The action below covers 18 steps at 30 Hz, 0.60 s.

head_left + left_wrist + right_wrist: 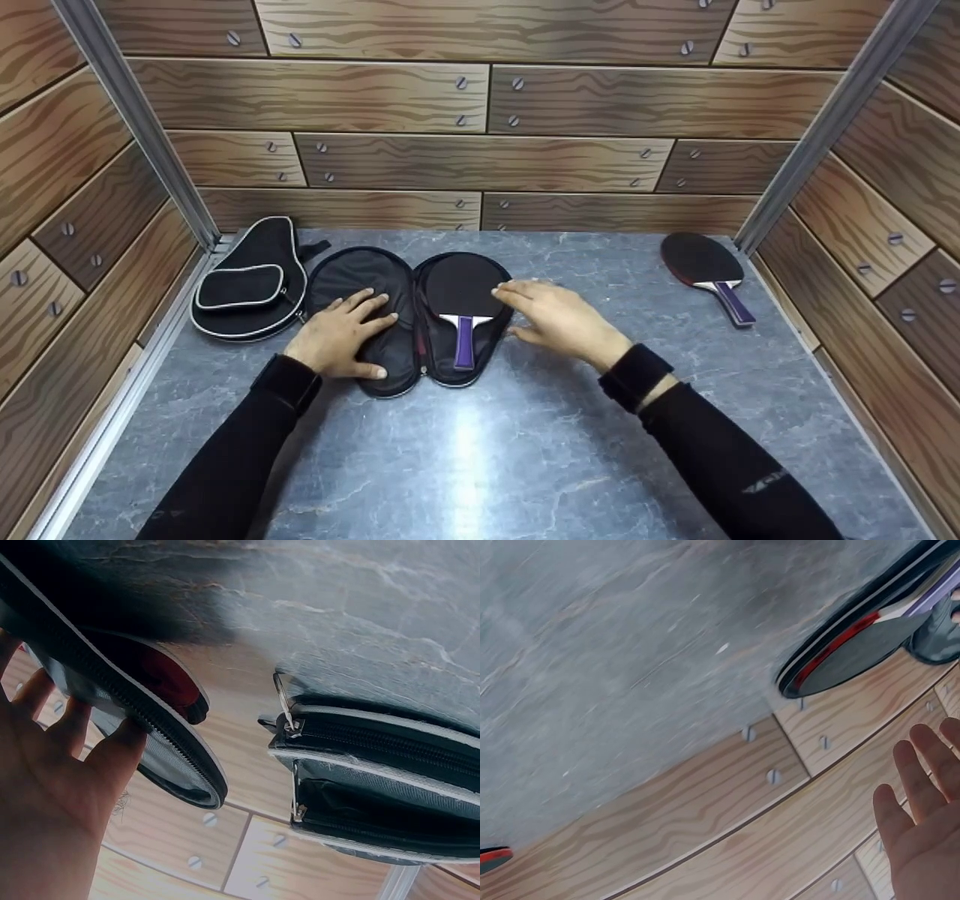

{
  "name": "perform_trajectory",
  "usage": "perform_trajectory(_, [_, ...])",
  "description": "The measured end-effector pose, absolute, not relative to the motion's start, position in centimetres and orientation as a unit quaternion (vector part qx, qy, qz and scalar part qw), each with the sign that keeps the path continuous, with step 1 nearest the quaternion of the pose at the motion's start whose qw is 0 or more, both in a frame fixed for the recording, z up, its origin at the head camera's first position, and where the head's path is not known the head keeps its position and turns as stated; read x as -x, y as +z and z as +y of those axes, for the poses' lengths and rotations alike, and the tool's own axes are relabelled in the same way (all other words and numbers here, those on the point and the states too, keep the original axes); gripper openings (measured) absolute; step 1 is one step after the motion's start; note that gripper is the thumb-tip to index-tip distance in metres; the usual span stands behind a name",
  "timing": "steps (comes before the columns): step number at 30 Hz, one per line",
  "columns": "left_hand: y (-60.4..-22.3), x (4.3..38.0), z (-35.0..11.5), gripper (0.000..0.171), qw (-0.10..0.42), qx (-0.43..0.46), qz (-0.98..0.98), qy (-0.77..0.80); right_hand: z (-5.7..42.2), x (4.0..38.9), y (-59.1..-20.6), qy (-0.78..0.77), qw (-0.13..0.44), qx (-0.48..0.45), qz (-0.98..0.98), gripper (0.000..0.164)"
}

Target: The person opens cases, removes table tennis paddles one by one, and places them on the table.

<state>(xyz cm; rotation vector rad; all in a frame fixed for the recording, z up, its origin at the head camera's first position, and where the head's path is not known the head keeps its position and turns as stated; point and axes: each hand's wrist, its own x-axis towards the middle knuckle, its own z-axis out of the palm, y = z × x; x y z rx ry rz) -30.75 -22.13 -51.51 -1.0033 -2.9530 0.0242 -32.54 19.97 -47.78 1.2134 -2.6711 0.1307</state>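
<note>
I see the left hand [341,337], fingers spread wide, resting on the left half of the open case [356,270]; a paddle [463,286] lies in the right half, the right hand [562,319] near it, fingers straight.

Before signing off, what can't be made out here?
Head view: part of the open case, covered by the left hand.
Head view: inside of the pocketed case, covered by its fabric.
Right wrist view: most of the loose paddle, cut off by the left edge.
Head view: marking on the right sleeve, too blurred.
</note>
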Motion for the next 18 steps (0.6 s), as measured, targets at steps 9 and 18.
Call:
perform_trajectory(9, [-51.5, 30.6, -22.1, 0.096, 0.021, 0.324, -0.946, 0.000, 18.0, 31.8, -48.6, 0.027, 0.100, -0.446, -0.889, 0.073])
perform_trajectory(18, [-51.6, 30.5, -22.2, 0.095, 0.025, 0.326, -0.945, 0.006, 16.5, 31.3, -49.3, 0.016, 0.107, -0.471, -0.875, 0.071])
